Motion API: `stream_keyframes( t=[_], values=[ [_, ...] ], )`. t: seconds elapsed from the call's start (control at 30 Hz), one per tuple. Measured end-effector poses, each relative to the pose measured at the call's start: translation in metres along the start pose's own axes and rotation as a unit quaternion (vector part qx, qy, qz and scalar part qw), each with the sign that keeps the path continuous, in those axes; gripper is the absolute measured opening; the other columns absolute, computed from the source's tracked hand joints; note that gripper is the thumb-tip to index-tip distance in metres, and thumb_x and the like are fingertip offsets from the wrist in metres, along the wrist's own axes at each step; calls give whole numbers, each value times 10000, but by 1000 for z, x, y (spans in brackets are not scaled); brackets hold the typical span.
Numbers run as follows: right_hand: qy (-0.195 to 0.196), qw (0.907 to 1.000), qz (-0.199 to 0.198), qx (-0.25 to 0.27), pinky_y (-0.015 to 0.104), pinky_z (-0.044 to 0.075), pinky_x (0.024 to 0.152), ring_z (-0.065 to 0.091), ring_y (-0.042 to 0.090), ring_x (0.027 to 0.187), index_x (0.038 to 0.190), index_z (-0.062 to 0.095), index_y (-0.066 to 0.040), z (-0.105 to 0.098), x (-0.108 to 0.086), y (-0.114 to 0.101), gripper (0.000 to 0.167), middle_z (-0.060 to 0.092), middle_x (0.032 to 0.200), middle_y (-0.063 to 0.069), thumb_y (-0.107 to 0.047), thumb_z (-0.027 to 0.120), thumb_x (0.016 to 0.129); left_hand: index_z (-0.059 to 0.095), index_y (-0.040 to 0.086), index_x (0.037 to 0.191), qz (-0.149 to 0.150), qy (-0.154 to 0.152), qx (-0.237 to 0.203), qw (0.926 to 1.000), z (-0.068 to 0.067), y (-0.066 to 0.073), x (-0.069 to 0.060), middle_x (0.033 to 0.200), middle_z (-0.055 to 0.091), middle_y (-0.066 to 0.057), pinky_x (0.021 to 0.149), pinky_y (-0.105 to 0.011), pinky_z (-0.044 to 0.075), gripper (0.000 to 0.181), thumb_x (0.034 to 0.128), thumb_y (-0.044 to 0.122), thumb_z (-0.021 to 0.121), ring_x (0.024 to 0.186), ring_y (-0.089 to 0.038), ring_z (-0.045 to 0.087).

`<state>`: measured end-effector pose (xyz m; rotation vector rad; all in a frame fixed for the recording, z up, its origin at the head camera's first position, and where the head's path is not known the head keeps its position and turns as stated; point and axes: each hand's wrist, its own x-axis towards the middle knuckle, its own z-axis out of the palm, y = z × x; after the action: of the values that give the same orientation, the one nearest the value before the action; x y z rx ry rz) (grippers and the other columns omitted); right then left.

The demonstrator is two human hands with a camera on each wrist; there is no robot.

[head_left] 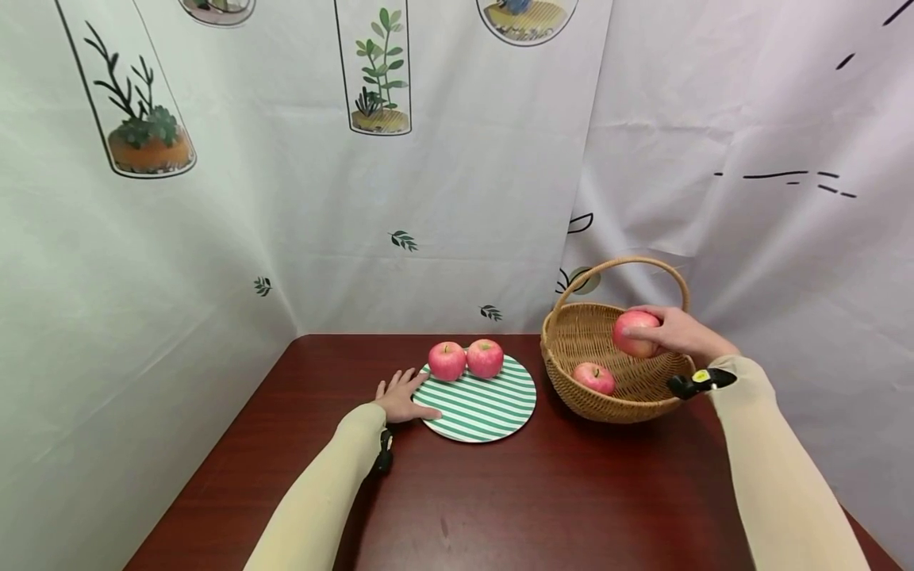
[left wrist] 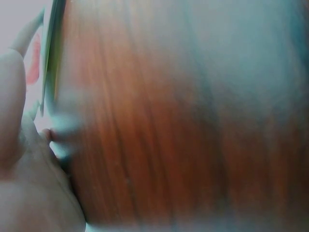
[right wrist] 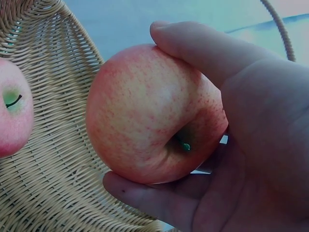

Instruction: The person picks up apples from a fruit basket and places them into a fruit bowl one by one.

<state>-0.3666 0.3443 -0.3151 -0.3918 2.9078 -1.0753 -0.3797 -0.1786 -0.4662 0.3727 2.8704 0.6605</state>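
Observation:
My right hand [head_left: 683, 333] grips a red apple [right wrist: 149, 116] between thumb and fingers, over the opening of a wicker basket [head_left: 614, 408]. Inside that basket lies a second apple [head_left: 594, 378], stem up. On the left, my left hand [head_left: 401, 399] has its fingers spread and touches the left edge of a round placemat [head_left: 485, 412] with green and white stripes. Two more apples, one on the left [head_left: 447, 362] and one on the right [head_left: 485, 359], sit side by side at the mat's far edge. The left wrist view is blurred and shows mostly tabletop.
A dark red-brown wooden table [head_left: 457, 500] carries everything. The basket's arched handle [head_left: 631, 260] rises behind the right hand. Printed white cloth [head_left: 457, 190] hangs close behind the table and along both sides.

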Motion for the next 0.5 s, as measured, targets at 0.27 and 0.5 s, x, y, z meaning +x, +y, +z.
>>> stream_keyframes(
  t=[0.27,0.5],
  values=[
    [-66,9996,-74,249,302,554,737,614,191,972,1460,494,-68,-5,-3,-13,627,637,1222,228,-394,686,961,263,227,1616,-1,-66,-20,10000,-1,0,-1,1689,126,-155,1209,-649,-5,1089,757,728,707,1557,-407,33],
    [-126,9995,-295,30,322,574,681,638,165,883,1455,495,-42,-9,-9,-27,621,658,1164,218,-356,694,957,280,218,1611,18,-26,-75,10000,2,-3,4,1683,148,-162,1201,-662,9,1126,723,765,707,1550,-419,57]
  ],
)
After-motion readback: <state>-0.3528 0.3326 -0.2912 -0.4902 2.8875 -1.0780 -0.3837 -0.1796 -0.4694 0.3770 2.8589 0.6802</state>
